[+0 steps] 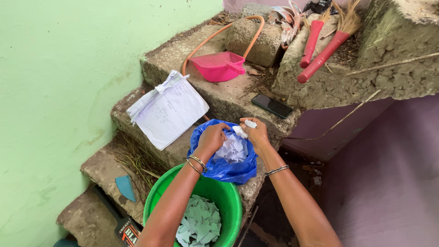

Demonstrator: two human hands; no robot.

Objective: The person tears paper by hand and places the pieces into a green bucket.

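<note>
A blue plastic bag (226, 169) rests on a concrete step, open at the top and filled with torn white paper scraps (232, 150). My left hand (211, 137) grips the bag's left rim. My right hand (256, 133) is at the bag's right rim and pinches a small white paper piece (250, 123) between its fingers. Both wrists wear bangles. Below the bag stands a green bucket (228, 194) holding several pale torn paper pieces (200, 224).
A stack of white written sheets (168, 109) lies on the step to the left. A black phone (271, 105) lies on the step above the bag. A pink dustpan (220, 65) and two red-handled brooms (320, 50) sit higher up. A green wall is on the left.
</note>
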